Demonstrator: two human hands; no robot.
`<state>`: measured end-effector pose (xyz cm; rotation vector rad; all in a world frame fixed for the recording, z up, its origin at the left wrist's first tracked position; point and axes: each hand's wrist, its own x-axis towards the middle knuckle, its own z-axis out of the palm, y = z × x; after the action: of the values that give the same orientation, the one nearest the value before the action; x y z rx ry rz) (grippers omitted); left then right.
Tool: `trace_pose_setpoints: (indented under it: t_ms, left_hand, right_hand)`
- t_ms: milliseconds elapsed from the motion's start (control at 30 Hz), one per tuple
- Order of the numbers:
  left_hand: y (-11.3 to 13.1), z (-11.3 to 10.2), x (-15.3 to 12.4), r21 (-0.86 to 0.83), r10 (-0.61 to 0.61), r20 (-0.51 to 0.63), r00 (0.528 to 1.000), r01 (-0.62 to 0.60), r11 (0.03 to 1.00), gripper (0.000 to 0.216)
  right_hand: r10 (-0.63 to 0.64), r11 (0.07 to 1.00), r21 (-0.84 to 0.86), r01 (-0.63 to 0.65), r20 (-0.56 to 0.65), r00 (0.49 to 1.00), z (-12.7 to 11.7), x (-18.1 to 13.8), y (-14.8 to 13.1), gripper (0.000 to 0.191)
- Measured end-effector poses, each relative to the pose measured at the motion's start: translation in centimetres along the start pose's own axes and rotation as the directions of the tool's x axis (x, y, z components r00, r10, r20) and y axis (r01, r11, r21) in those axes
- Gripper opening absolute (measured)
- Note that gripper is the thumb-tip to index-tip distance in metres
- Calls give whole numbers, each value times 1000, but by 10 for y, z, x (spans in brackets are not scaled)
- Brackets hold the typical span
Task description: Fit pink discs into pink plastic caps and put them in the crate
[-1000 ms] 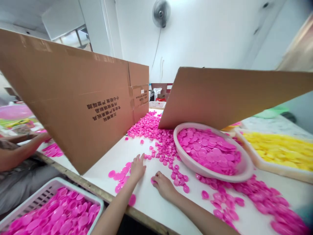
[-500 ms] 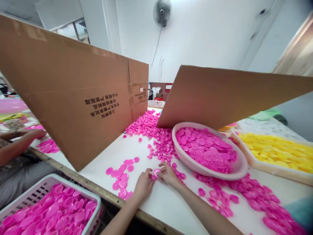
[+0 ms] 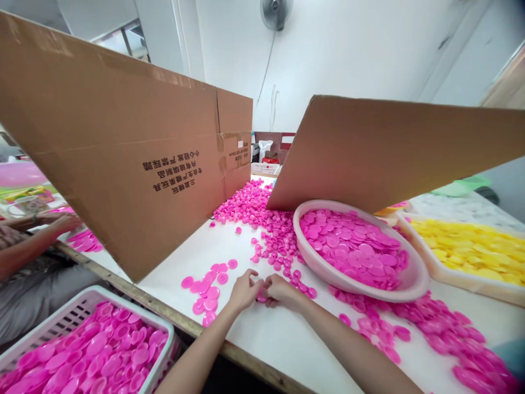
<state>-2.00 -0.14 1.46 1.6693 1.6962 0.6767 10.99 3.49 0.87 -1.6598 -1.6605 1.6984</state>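
A small pink piece [image 3: 261,298] is just below the centre of the frame, above the table [image 3: 262,342], pinched between the fingertips of two hands. The left hand [image 3: 245,290] is nearly closed, its thumb and forefinger on the piece; the right hand [image 3: 279,290] meets it from the other side, fingers curled in and tips against the piece. The fingers hide most of it.

Just left of the hands, flat pink discs [image 3: 211,293] lie loosely scattered, some overlapping. Above the hands, a heap of small pink caps [image 3: 246,205] runs back between two cardboard sheets. The left sheet [image 3: 176,120] bears dark print, upside down; the right sheet [image 3: 381,153] leans over a round bowl [image 3: 416,284] filled with pink discs. More pink parts [image 3: 435,328] trail from below the bowl to the lower right corner. At the right edge is a tray [image 3: 471,287] of yellow discs [image 3: 471,249].

A white basket [image 3: 135,307] heaped with pink parts fills the lower left corner. Above it, at the left edge, are another person's hands [image 3: 65,221]. A fan [image 3: 276,12] hangs at the top centre.
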Motion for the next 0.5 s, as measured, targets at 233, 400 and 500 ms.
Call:
trace_pose_setpoints:
  t_ms: [233, 400, 500]
  left_hand:
    - [13, 16, 28, 331, 113, -238, 965, -29, 943, 27]
    - [4, 21, 29, 329, 67, -248, 967, 19, 944, 28]
    - [2, 21, 30, 331, 62, -257, 965, 27, 943, 28]
  right_hand:
    - [13, 996, -92, -3, 109, 994, -6, 1, -2, 14]
    - [68, 986, -163, -24, 265, 962, -14, 16, -7, 17]
    - [49, 995, -98, -19, 307, 951, -14, 23, -2, 22]
